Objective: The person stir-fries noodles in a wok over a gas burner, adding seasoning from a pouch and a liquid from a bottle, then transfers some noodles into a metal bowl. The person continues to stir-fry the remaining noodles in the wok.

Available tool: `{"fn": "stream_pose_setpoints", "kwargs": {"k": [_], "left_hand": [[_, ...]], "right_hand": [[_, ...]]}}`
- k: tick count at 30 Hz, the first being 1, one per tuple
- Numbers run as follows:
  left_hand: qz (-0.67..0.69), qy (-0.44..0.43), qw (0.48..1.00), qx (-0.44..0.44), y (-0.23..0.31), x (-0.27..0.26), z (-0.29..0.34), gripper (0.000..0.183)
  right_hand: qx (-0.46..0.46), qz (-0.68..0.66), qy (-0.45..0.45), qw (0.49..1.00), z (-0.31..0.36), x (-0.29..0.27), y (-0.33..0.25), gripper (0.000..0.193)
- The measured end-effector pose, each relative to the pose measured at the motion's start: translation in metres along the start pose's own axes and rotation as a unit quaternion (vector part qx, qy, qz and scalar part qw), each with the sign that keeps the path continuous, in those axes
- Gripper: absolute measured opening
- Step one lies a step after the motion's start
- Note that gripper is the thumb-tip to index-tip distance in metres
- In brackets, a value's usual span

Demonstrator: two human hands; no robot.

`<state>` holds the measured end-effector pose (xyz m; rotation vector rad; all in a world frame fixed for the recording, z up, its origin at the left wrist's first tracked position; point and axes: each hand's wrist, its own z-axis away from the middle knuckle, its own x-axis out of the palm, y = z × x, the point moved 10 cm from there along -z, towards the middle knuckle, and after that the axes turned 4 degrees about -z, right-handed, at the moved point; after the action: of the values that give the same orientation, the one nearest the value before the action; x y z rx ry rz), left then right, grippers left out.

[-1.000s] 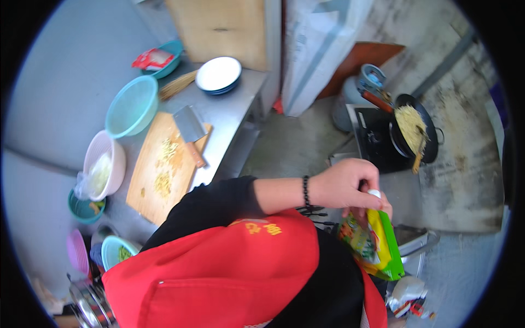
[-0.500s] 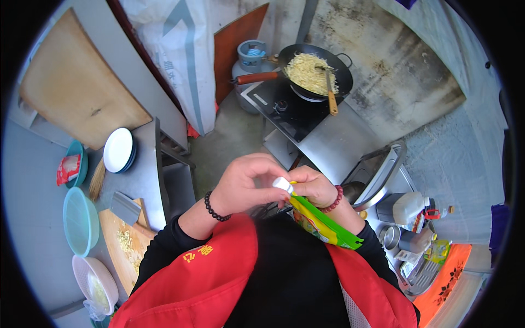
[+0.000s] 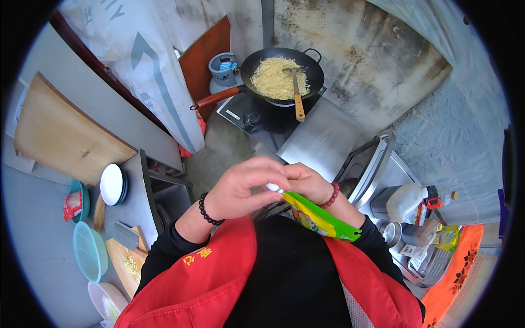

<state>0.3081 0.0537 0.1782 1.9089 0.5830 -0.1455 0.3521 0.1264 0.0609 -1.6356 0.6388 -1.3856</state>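
Observation:
My right hand grips the spout end of a green and yellow pouch, which slants down toward my right forearm. At that end, the fingers of my left hand close round a small white cap, mostly covered by them. Whether the cap is still on the spout, I cannot tell. Beyond my hands, a black wok sits on a black cooktop and holds pale shredded food. A wooden-handled spatula rests in it, its handle over the near rim.
At left are a cleaver on a cutting board, stacked plates and a teal basin. A gas cylinder stands behind the wok's long handle. Jugs and bottles crowd the right-hand counter.
The view has turned slightly, so the wok and cooktop appear farther left. My left fingers now cover more of the white cap. Both hands stay together at the pouch's spout end.

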Motion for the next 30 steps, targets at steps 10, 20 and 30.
{"fn": "stream_pose_setpoints", "kwargs": {"k": [10,20,30], "left_hand": [[0.038,0.149,0.982,-0.109,-0.042,-0.030,-0.016,0.024],[0.155,0.144,0.957,-0.197,-0.134,-0.072,-0.035,0.034],[0.101,0.103,0.957,-0.253,-0.194,-0.138,-0.057,0.021]], "right_hand": [[-0.004,-0.163,0.060,0.985,0.069,-0.057,0.027,0.095],[-0.080,-0.020,0.276,0.958,0.053,-0.106,0.027,0.045],[-0.088,0.084,0.404,0.907,0.017,-0.129,-0.022,0.040]]}}
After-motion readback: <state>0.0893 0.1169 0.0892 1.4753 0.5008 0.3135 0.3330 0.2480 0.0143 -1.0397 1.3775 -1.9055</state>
